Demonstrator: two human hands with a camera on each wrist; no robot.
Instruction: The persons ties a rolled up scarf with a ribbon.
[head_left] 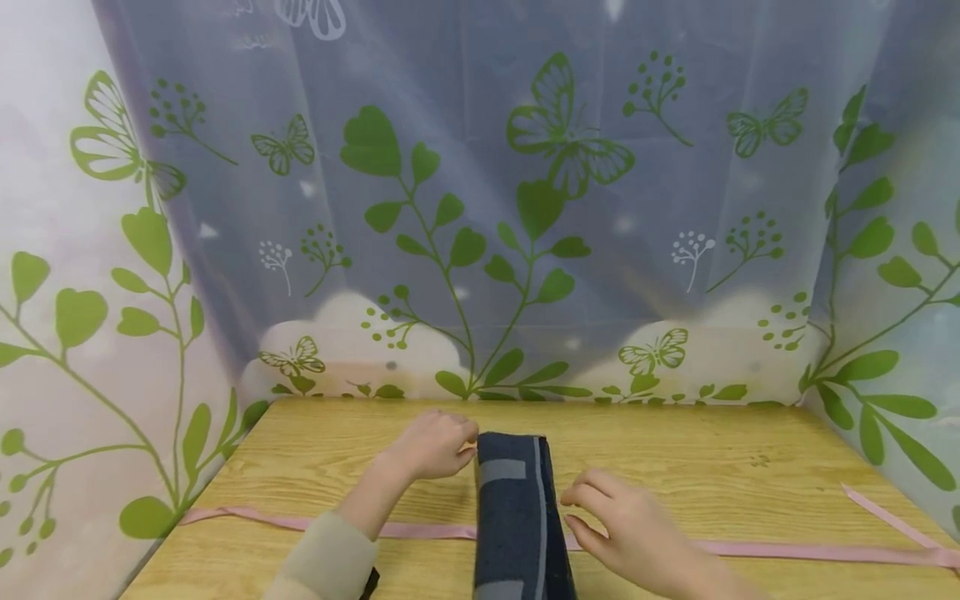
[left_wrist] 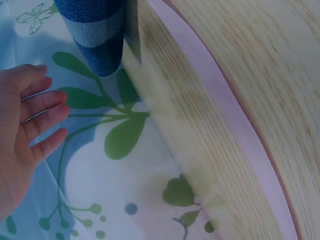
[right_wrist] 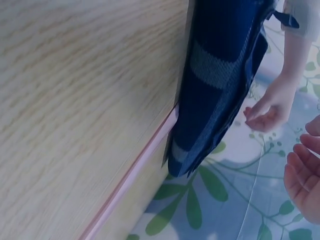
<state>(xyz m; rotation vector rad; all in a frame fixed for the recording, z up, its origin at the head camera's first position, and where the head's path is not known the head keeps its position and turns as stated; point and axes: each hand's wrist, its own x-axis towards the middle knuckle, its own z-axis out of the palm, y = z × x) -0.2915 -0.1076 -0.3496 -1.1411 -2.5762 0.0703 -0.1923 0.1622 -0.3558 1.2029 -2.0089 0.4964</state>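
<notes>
A folded dark blue woven cloth (head_left: 510, 508) with lighter grey bands lies lengthwise on the wooden table, its far end toward the back. In the right wrist view the cloth (right_wrist: 215, 100) shows layered edges along one side. A pink ribbon (head_left: 810, 551) runs crosswise and passes under the cloth. My left hand (head_left: 438, 443) is at the cloth's far left corner, fingers loosely bent and holding nothing; the left wrist view shows these fingers (left_wrist: 47, 107) apart from the cloth's end. To the right of the cloth, my right hand (head_left: 630, 525) hovers with loosely curved fingers and nothing in them.
The wooden table (head_left: 697, 450) ends at a hanging curtain (head_left: 465, 275) printed with green leaves and butterflies, which also covers both sides. Toward the right edge, the ribbon bends back on itself. A small dark object (head_left: 371, 583) shows beside my left sleeve.
</notes>
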